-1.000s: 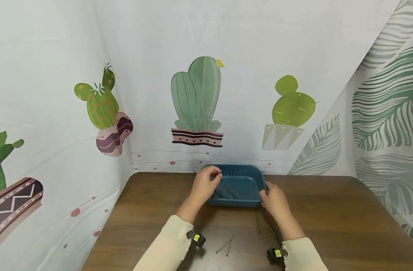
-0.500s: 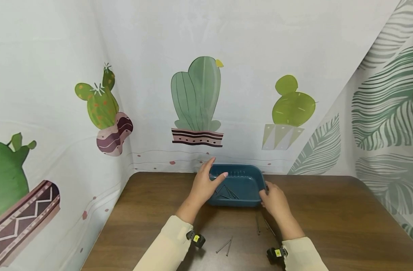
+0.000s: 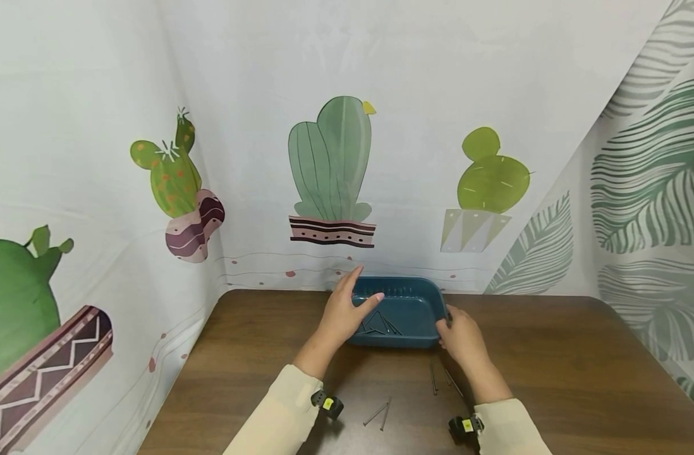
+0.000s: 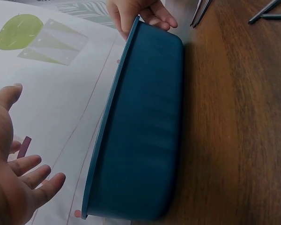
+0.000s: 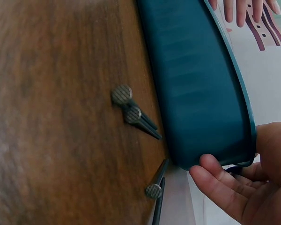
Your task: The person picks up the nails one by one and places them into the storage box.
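A dark teal plastic tray (image 3: pixel 392 342) stands at the back of the table, with several dark nails (image 3: pixel 388 325) lying crossed in its left part. Over the tray's left end, my left hand (image 3: pixel 341 315) is spread with thumb and fingers apart, and nothing is in it. The left wrist view shows that hand (image 4: pixel 14 173) beside the tray's rim. At the other end my right hand (image 3: pixel 465 336) grips the tray's right side. From the right wrist, its fingers (image 5: pixel 220 187) curl round the tray's corner.
On the brown wooden table (image 3: pixel 256 354), two nails (image 3: pixel 377 413) lie crossed in front of the tray. Two more nails (image 3: pixel 435 378) lie beside my right forearm. Close behind the tray hangs a white cloth (image 3: pixel 415 189) printed with cacti.
One second ago my left fingertips pinched a small dark thing over the tray. They have since spread and let it go. My right hand has kept its grip on the tray.
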The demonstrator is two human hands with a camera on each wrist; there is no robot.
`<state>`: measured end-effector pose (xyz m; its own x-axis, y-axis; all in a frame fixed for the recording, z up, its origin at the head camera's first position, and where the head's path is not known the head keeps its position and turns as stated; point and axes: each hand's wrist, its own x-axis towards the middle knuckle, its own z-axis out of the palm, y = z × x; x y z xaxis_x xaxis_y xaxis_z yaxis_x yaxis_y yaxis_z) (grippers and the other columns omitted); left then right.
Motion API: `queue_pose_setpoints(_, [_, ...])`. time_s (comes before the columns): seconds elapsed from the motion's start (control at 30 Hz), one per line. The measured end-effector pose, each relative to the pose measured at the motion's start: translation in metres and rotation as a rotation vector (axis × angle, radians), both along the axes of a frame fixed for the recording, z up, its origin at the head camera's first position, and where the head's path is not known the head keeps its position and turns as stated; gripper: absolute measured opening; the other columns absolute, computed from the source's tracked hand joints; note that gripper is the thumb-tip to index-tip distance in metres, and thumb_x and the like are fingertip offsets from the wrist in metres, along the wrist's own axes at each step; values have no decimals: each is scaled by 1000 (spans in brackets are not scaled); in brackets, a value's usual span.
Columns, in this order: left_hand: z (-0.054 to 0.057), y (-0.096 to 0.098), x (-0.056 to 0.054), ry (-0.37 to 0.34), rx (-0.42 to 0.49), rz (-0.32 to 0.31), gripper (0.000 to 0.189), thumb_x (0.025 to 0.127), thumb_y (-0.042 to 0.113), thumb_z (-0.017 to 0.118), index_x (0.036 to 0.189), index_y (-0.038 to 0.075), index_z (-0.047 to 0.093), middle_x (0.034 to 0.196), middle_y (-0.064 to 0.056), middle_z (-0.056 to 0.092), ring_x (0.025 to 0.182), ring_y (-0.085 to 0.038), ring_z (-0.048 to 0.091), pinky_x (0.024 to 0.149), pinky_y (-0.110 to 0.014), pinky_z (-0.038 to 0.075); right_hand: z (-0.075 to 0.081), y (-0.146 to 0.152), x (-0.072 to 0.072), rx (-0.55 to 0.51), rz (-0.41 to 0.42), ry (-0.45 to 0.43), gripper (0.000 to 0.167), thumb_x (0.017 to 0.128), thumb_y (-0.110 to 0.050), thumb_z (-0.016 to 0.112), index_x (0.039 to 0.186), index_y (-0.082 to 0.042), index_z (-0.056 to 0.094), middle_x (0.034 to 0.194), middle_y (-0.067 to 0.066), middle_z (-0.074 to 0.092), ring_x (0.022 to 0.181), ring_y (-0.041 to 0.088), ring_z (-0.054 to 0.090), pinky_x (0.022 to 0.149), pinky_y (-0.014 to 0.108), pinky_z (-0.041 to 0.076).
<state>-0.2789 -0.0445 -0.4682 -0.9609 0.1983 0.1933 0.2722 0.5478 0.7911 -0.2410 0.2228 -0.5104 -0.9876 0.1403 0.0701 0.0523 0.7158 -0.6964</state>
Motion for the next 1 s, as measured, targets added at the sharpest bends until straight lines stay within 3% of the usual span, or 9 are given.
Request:
queue_pose_setpoints(0.3, [-1,-2,4,7,-9,-14,92,87,72,60,161,29,25,167,-7,28,147,-36,40,113,-59,41,-1,0,-1,2,2,12,55,94,-12,48,141,16,44,114,31,59,61,12,66,58,27,56])
queue_pose_setpoints(0.57, [-4,-6,10,40,1,-52,89,90,69,59,161,27,26,164,-7,34,142,-35,47,110,-53,47,-2,0,-1,0,4,14,56,93,-13,47,142,15,44,116,31,58,61,12,66,57,26,56])
queue_pose_setpoints(0.8, [-8,-12,18,53,9,-72,85,91,65,62,160,31,27,162,-2,38,138,-34,51,108,-51,49,0,-1,-1,2,3,8,56,94,-12,48,142,15,43,118,32,57,61,12,66,57,27,56])
queue_pose_setpoints(1.0, [-9,-14,26,64,-8,-85,82,92,62,63,159,27,31,161,-5,39,136,-33,53,106,-49,51,1,-1,0,-4,1,-6,55,94,-12,47,142,16,43,119,32,57,63,12,67,59,28,58])
